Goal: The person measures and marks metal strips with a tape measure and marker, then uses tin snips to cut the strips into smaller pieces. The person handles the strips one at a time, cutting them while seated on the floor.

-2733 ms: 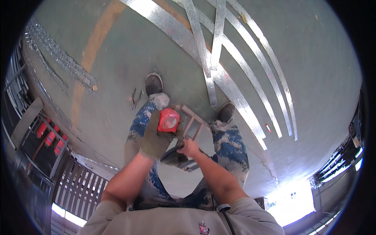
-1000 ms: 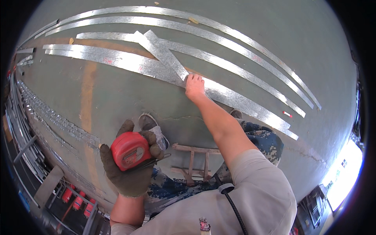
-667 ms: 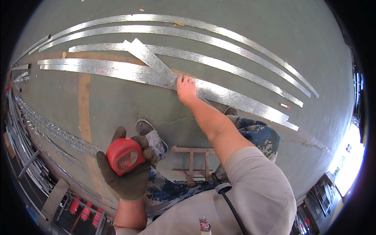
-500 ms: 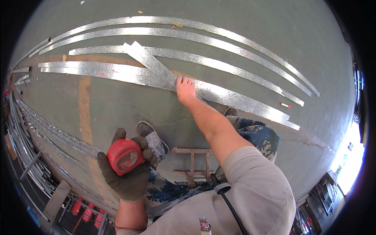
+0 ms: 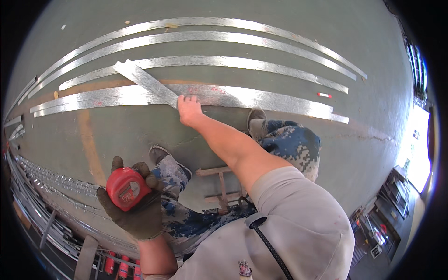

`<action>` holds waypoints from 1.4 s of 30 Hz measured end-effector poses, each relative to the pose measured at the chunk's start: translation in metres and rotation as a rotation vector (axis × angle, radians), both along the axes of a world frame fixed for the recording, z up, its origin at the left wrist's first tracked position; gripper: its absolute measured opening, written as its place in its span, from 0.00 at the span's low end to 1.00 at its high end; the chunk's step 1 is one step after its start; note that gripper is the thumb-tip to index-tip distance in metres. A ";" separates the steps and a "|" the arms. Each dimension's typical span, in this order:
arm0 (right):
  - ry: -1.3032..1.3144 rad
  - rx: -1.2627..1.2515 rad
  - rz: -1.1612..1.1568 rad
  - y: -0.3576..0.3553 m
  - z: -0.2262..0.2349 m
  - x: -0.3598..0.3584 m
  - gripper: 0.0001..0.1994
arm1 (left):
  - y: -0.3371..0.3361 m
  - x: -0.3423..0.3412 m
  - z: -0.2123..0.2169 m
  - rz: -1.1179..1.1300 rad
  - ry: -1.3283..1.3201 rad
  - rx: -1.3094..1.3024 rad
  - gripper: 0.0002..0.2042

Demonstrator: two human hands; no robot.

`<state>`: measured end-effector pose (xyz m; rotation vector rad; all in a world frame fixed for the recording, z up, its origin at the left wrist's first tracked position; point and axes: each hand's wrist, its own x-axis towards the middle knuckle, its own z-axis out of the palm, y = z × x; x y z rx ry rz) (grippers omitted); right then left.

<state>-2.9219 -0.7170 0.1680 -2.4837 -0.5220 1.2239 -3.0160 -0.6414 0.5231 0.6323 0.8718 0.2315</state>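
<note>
1. Your right hand (image 5: 188,110) is bare and stretched far forward, its fingers (image 5: 185,99) spread flat and pressing down on the wide metal strip (image 5: 261,99), gripping nothing.
2. Your left hand (image 5: 135,205) wears a dark glove, and its fingers (image 5: 117,164) are curled tight around a red tape measure (image 5: 126,188), held up near your left knee, well apart from the strips.
3. The wide metal strip lies flat on the floor (image 5: 373,154), running left to right; your right hand rests on its near edge.
4. A short metal strip (image 5: 144,81) lies slanted across the wide one, and its lower end is just beside your right fingertips.
5. Three more long strips (image 5: 233,38) lie beyond, roughly side by side with the wide one, all bright and galvanised.
6. A small red-and-white marker (image 5: 324,95) lies on the floor between the strips at the right.
7. You sit on a low wooden stool (image 5: 222,186), with your shoes (image 5: 255,120) planted on the floor near the wide strip; your trousers have a blue camouflage pattern.
8. The floor is smooth, grey-green concrete with a faded orange line (image 5: 88,144) painted on it at the left.
9. At the left edge, racks of metal bars (image 5: 42,200) run along the floor; red cylinders (image 5: 116,265) stand below them.
10. At the right edge, bright daylight (image 5: 417,149) comes through an opening.
</note>
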 end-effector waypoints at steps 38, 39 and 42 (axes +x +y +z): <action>-0.134 -0.050 -1.595 -0.671 -0.130 0.123 0.31 | -0.026 0.007 -0.094 -0.740 0.811 0.644 0.27; -0.120 0.071 -1.615 -0.670 -0.131 0.128 0.30 | -0.032 0.006 -0.104 -0.804 0.795 0.786 0.27; -0.095 -0.039 -1.584 -0.666 -0.150 0.148 0.26 | -0.034 0.007 -0.126 -1.078 0.892 1.029 0.29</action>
